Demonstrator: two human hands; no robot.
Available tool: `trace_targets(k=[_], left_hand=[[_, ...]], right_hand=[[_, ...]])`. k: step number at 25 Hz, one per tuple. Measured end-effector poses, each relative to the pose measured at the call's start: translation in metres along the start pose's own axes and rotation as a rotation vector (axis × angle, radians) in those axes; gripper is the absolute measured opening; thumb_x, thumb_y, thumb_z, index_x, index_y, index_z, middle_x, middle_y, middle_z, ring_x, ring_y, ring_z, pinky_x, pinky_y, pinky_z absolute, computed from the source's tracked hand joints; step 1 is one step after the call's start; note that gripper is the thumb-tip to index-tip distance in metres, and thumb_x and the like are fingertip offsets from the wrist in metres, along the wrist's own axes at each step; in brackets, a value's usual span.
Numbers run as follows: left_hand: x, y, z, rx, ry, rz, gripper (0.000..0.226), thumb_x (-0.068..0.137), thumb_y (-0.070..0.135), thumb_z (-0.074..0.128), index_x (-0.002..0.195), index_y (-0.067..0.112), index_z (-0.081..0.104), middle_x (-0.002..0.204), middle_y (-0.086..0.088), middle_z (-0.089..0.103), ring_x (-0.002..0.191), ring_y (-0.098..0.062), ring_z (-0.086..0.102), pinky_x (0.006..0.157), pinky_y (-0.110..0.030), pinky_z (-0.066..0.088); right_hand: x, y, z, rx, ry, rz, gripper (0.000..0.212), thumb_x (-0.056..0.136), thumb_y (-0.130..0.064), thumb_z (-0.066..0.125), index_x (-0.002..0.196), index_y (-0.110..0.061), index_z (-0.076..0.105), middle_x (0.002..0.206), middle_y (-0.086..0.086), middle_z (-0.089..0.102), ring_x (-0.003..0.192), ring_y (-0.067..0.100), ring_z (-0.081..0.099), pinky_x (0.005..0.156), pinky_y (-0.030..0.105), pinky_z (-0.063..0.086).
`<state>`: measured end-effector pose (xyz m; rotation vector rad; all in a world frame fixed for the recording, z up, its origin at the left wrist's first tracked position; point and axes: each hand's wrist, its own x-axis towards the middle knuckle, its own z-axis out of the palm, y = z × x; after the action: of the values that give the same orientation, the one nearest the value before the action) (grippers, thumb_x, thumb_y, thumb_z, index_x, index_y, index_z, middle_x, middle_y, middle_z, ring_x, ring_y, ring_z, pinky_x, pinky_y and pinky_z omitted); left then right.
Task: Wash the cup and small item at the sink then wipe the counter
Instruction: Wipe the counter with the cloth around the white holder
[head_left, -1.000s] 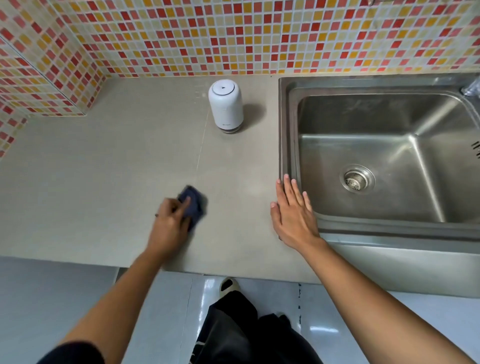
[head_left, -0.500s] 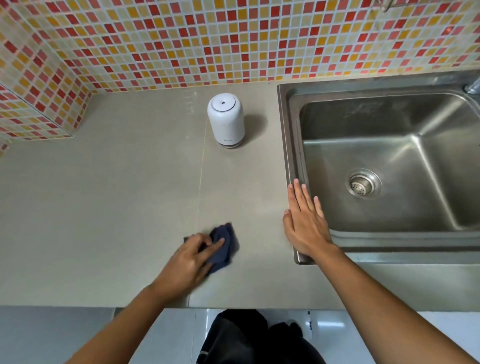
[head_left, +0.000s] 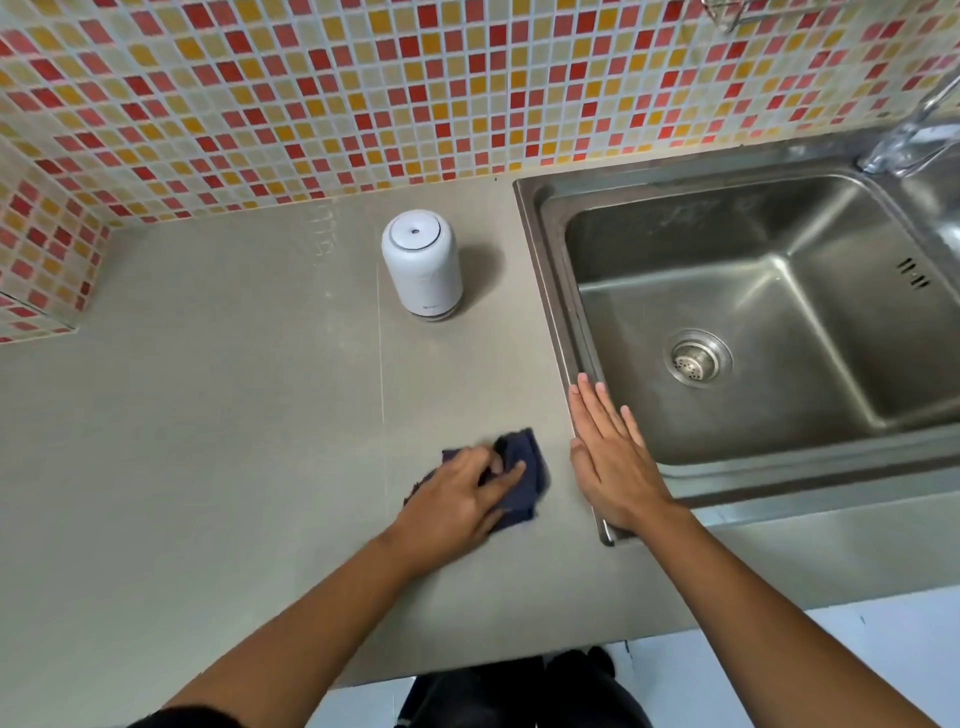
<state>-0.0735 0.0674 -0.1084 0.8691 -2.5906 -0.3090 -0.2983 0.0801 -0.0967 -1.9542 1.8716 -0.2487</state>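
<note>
Counter (head_left: 208, 441) wiping is the step, I judge: my left hand (head_left: 457, 499) curls its fingers over the dark cloth (head_left: 522, 478), pressed down just left of my right hand (head_left: 615, 467), flat and straight-fingered on the sink rim (head_left: 550, 291). Bare surface stretches beyond and left, toward the white canister (head_left: 422, 265).

A smooth grey-beige stone counter (head_left: 208, 441) bore a white rounded plastic cylinder (head_left: 422, 265) standing upright toward the far side, a crumpled dark blue cloth (head_left: 524, 480) nearer its front edge, and a stainless steel sink (head_left: 550, 280) set in at right.
</note>
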Motion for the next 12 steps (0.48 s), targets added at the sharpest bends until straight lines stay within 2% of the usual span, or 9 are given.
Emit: trace_targets(k=[3, 4, 6, 7, 9, 10, 12], left_hand=[[-0.052, 0.012, -0.015, -0.039, -0.091, 0.143, 0.041, 0.093, 0.032, 0.045, 0.130, 0.015, 0.045, 0.107, -0.004, 0.040, 0.090, -0.019, 0.046, 0.078, -0.025, 0.042], [-0.055, 0.006, -0.024, -0.044, -0.080, 0.131, 0.039, 0.096, 0.033, 0.039, 0.131, 0.015, 0.044, 0.107, -0.004, 0.039, 0.090, -0.018, 0.045, 0.078, -0.024, 0.042], [-0.036, -0.005, -0.043, -0.063, 0.007, 0.018, 0.042, 0.099, 0.035, 0.032, 0.132, 0.013, 0.043, 0.108, -0.005, 0.038, 0.091, -0.018, 0.044, 0.081, -0.025, 0.043], [-0.016, -0.008, -0.055, -0.072, 0.065, -0.038, 0.042, 0.099, 0.035, 0.034, 0.133, 0.012, 0.043, 0.108, -0.005, 0.037, 0.093, -0.019, 0.044, 0.083, -0.024, 0.041], [0.029, -0.003, -0.074, -0.049, 0.160, -0.054, 0.044, 0.094, 0.031, 0.042, 0.133, 0.010, 0.042, 0.108, -0.005, 0.036, 0.096, -0.020, 0.043, 0.087, -0.022, 0.036], [0.050, 0.002, -0.082, -0.020, 0.182, -0.020, 0.045, 0.091, 0.029, 0.045, 0.132, 0.009, 0.041, 0.108, -0.005, 0.035, 0.097, -0.020, 0.042, 0.086, -0.023, 0.036], [0.087, 0.009, -0.090, 0.020, 0.216, 0.061, 0.042, 0.093, 0.033, 0.044, 0.128, 0.009, 0.042, 0.107, -0.006, 0.036, 0.096, -0.022, 0.043, 0.084, -0.027, 0.039]], right_hand=[[0.000, -0.001, -0.001, 0.034, 0.028, -0.025, 0.068, 0.084, -0.042, 0.001, 0.148, -0.020, 0.002, 0.153, -0.012, -0.009, 0.141, 0.003, -0.013, 0.116, 0.030, -0.007], [-0.002, -0.003, -0.003, 0.069, 0.076, -0.039, 0.066, 0.086, -0.042, 0.006, 0.148, -0.019, 0.012, 0.154, -0.012, 0.002, 0.142, 0.003, -0.004, 0.116, 0.029, -0.001], [-0.004, -0.005, -0.011, 0.221, 0.232, -0.002, 0.053, 0.093, -0.038, 0.023, 0.139, -0.018, 0.040, 0.144, -0.010, 0.036, 0.135, 0.008, 0.028, 0.112, 0.027, 0.019], [-0.002, -0.008, -0.018, 0.354, 0.295, 0.058, 0.040, 0.096, -0.034, 0.033, 0.127, -0.019, 0.053, 0.131, -0.007, 0.053, 0.123, 0.010, 0.044, 0.103, 0.024, 0.030], [0.006, -0.017, -0.043, 0.698, 0.262, 0.185, 0.022, 0.096, -0.028, 0.045, 0.098, -0.022, 0.066, 0.100, -0.003, 0.067, 0.094, 0.007, 0.060, 0.085, 0.022, 0.041], [0.011, -0.022, -0.060, 0.844, 0.211, 0.228, 0.022, 0.096, -0.031, 0.046, 0.088, -0.024, 0.066, 0.089, -0.004, 0.068, 0.083, 0.004, 0.062, 0.080, 0.023, 0.041], [0.017, -0.026, -0.099, 0.950, 0.153, 0.263, 0.030, 0.092, -0.047, 0.045, 0.080, -0.027, 0.064, 0.076, -0.007, 0.066, 0.066, -0.002, 0.059, 0.073, 0.021, 0.040]])
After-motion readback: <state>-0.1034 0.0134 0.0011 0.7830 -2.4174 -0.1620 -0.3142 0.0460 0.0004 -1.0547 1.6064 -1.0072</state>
